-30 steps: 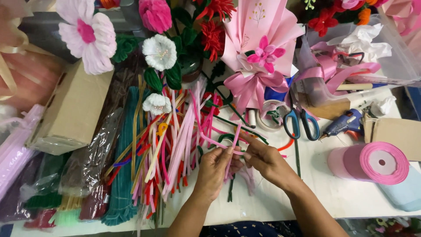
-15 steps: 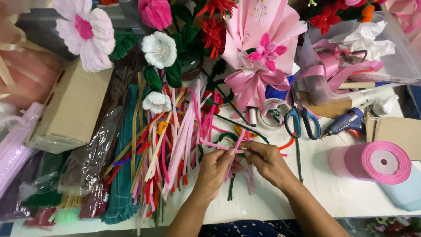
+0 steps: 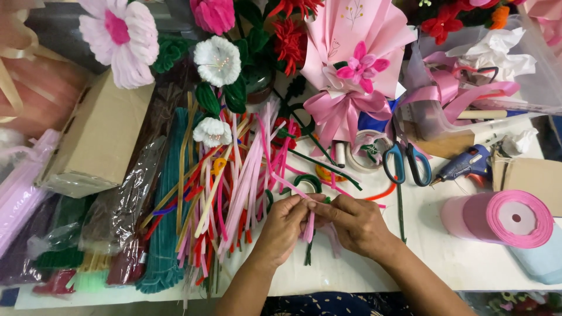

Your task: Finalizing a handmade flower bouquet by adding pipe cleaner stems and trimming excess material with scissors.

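A white table (image 3: 468, 263) is carrying a crowded craft spread under the head camera. Far left of the fingers, a cardboard box (image 3: 102, 137) is lying beside clear bags (image 3: 120, 205) of supplies. Closer in, just left of the fingers, a heap of pipe cleaners (image 3: 222, 193) in pink, red, yellow and teal is fanning across the table. Above the heap, well beyond the fingertips, handmade flowers (image 3: 218, 58) are standing, and a pink wrapped bouquet (image 3: 354, 64) is leaning above the hands.

The left hand (image 3: 282, 227) is curling nearly closed, its thumb and forefinger pinching a pink stem (image 3: 308, 225) of pipe cleaner. The right hand (image 3: 358, 225) is meeting it fingertip to fingertip, its fingers also pinching tight on the same stem, which is hanging down between the two hands. A green stem (image 3: 307, 254) is showing just below the fingers.

Up and to the right of the fingers, blue scissors (image 3: 407, 164) are lying open, then a blue glue gun (image 3: 468, 165). Farther right, well apart from the hands, a pink ribbon roll (image 3: 503, 217) is resting on its side.
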